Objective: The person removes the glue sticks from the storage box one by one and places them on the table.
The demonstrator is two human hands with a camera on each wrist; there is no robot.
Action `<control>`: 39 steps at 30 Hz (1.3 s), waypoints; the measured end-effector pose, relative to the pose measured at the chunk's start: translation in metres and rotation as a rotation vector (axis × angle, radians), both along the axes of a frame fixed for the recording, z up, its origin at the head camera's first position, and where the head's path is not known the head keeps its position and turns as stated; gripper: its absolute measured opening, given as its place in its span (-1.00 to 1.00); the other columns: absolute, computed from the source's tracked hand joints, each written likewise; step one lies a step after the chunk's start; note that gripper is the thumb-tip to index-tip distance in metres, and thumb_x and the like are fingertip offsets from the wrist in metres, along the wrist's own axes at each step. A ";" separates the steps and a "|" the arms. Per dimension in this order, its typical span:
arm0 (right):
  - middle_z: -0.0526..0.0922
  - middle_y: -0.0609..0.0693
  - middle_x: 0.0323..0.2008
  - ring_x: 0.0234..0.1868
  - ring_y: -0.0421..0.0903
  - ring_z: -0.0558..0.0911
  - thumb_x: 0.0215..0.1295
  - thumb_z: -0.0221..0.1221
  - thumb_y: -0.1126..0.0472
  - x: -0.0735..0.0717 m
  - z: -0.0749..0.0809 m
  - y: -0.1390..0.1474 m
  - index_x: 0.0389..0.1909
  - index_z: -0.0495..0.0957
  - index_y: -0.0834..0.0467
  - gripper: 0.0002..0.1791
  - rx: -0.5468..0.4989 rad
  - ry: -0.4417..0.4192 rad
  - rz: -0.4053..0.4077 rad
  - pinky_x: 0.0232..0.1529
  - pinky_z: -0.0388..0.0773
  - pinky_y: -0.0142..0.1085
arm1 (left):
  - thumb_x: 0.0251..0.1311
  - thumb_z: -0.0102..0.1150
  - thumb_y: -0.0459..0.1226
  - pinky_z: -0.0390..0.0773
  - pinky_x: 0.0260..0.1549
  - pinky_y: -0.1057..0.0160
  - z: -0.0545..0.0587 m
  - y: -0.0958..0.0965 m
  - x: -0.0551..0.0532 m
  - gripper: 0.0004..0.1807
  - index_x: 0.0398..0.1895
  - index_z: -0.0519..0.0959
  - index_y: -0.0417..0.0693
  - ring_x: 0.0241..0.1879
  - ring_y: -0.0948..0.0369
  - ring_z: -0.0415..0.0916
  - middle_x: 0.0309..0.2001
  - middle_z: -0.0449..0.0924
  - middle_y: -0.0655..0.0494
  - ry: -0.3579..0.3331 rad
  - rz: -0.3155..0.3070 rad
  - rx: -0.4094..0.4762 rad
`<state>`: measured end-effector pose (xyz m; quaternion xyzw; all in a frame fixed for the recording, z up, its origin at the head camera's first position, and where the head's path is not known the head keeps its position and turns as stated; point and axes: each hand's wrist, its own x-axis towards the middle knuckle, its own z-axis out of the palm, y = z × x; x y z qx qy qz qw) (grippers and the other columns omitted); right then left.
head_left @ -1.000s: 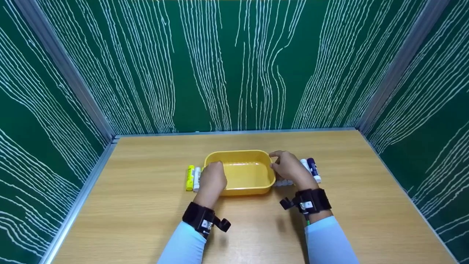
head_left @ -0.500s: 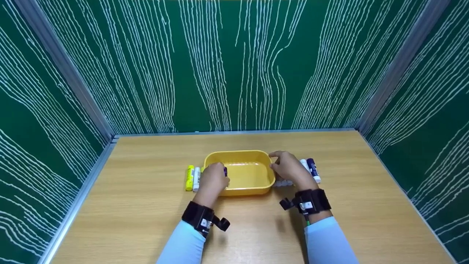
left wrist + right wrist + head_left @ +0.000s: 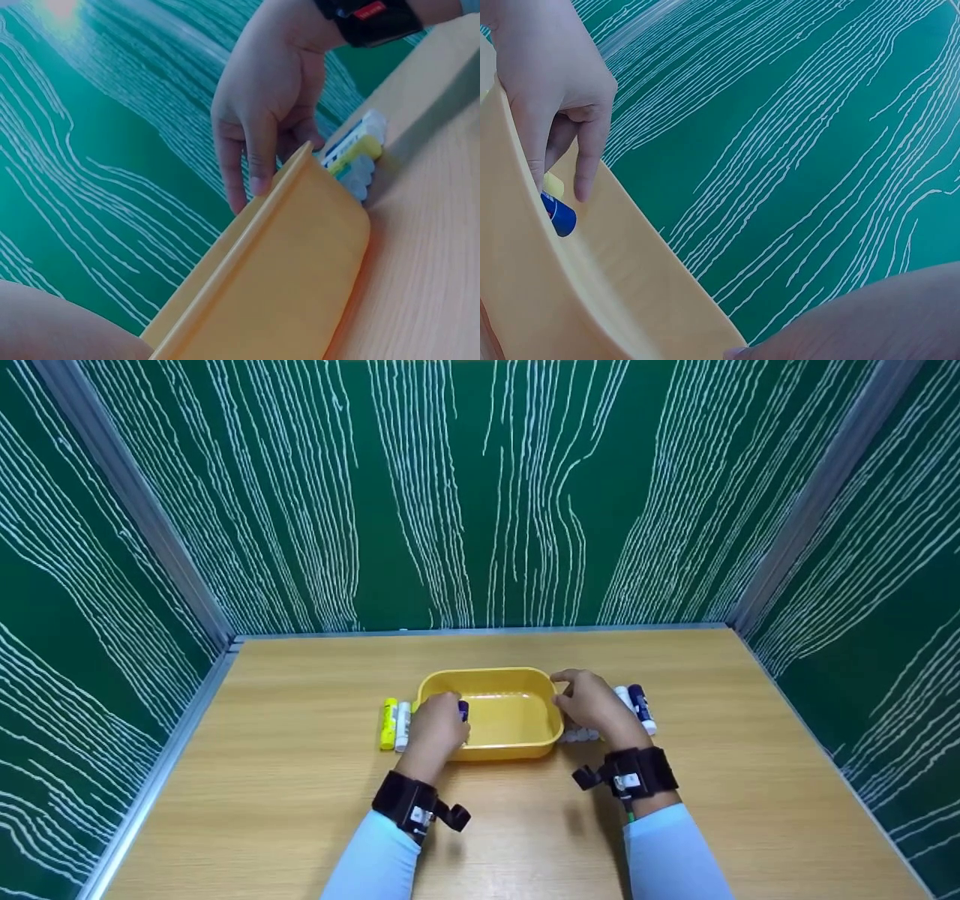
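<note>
My left hand (image 3: pixel 437 727) reaches over the left end of a yellow plastic bin (image 3: pixel 502 751), fingers pointing down inside. Beside its thumb lies a dark blue-purple glue stick (image 3: pixel 560 216), partly hidden by the hand; the forefinger stands straight and apart from it. A bit of yellow (image 3: pixel 553 184) shows behind that stick. My right hand (image 3: pixel 592 705) touches the bin's right end, thumb and forefinger extended at the rim. Left of the bin lie a yellow glue stick (image 3: pixel 388 724) and a white one (image 3: pixel 403 726).
Right of the bin, a purple-and-white glue stick (image 3: pixel 643 709) and a white stick (image 3: pixel 623 695) lie by my right hand, with several white ends (image 3: pixel 579 734) partly under it. Green walls (image 3: pixel 480 510) with white wavy lines enclose the wooden table (image 3: pixel 315 810) on three sides.
The blue-purple stick has come into view at the right side of my left hand, whose fingers have spread rightward slightly. The right hand and the bin stay put.
</note>
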<state>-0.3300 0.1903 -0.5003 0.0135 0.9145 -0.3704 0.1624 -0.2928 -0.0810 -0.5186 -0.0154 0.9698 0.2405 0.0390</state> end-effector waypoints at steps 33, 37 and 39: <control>0.74 0.22 0.04 -0.16 0.04 0.77 0.75 0.20 0.25 0.001 0.002 -0.001 0.70 0.42 0.10 -0.40 -0.008 -0.009 0.004 -0.11 0.85 -0.21 | 0.49 0.42 -0.25 0.82 0.27 -0.07 0.060 -0.029 0.018 -0.27 0.69 0.47 0.17 0.13 -0.02 0.68 0.42 0.68 -0.11 0.034 0.047 0.308; 0.74 0.22 0.06 -0.15 0.05 0.77 0.76 0.20 0.25 0.001 0.003 -0.001 0.72 0.41 0.08 -0.40 -0.003 -0.017 -0.001 -0.13 0.83 -0.24 | 0.49 0.42 -0.25 0.86 0.13 0.00 0.065 -0.042 0.018 -0.27 0.69 0.46 0.17 0.04 0.00 0.70 0.28 0.72 -0.08 0.041 0.059 0.329; 0.75 0.22 0.06 -0.15 0.05 0.77 0.76 0.20 0.25 0.002 0.003 -0.001 0.72 0.41 0.08 -0.40 -0.003 -0.015 0.002 -0.13 0.84 -0.24 | 0.50 0.43 -0.23 0.86 0.09 0.03 0.066 -0.049 0.017 -0.27 0.69 0.45 0.20 0.01 0.01 0.69 0.21 0.72 -0.05 0.036 0.079 0.331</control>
